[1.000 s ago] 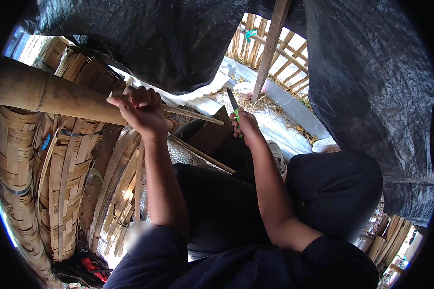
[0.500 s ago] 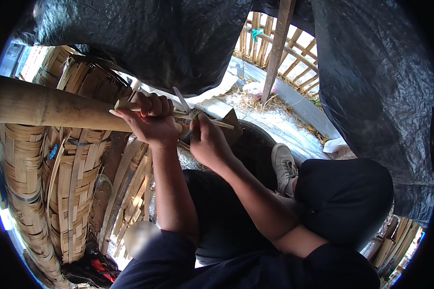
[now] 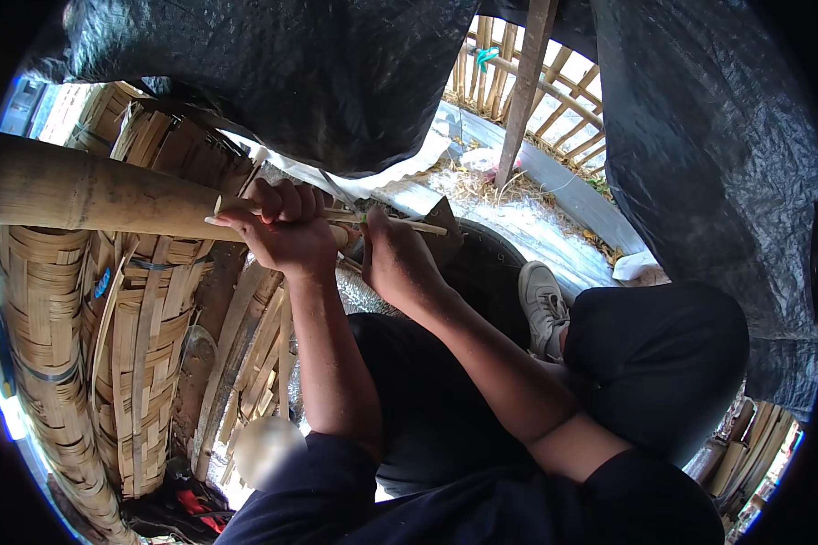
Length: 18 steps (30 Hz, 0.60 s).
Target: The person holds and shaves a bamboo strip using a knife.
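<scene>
A slim pale bamboo strip (image 3: 427, 228) runs from left to right through both hands. My left hand (image 3: 286, 232) is closed around its left part, and one end shows beside the thumb. My right hand (image 3: 402, 262) grips a knife whose handle is mostly hidden in the fingers, with a bit of green showing. The thin knife blade (image 3: 338, 189) slants up and left from that fist, beside the strip. Just behind my left hand lies a thick bamboo pole (image 3: 91, 195), its cut end near my wrist.
Woven bamboo baskets (image 3: 41, 318) stand along the left. Black plastic sheeting (image 3: 273, 82) hangs in front, with more on the right. A dark round tub (image 3: 482, 259) sits beyond my right hand, near my shoe (image 3: 543, 309). A wooden post (image 3: 524, 95) rises farther off.
The knife blade has turned, from showing a broad bright face to looking thin and dark. My right hand has shifted slightly, while my left keeps its hold on the strip.
</scene>
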### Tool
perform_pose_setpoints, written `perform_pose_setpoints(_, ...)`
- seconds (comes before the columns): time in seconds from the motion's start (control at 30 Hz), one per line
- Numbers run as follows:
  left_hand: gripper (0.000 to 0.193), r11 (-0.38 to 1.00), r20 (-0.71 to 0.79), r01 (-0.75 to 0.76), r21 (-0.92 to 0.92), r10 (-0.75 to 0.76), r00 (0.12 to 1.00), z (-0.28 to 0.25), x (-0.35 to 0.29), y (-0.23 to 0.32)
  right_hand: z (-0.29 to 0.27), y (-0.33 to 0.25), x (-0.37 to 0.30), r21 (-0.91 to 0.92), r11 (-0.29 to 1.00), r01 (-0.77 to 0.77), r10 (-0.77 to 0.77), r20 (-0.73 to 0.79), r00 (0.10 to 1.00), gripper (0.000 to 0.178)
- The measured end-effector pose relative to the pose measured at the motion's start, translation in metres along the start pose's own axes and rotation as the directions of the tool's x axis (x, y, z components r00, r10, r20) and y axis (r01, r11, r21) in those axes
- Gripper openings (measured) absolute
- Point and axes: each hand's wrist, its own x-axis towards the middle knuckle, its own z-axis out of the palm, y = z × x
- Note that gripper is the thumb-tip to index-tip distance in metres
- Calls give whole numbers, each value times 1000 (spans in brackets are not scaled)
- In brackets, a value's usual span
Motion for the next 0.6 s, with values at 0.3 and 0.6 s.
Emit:
perform_pose_setpoints(0.3, 62, 998, 3, -52, 47, 52, 999, -13, 7, -2, 10, 56, -4, -177, 975, -136, 151, 70, 986, 18)
perform_pose_setpoints(0.6, 60, 1000, 24, -24, -18, 25, 999, -13, 10, -1, 15, 112, -11, -319, 943, -90, 103, 25, 994, 20)
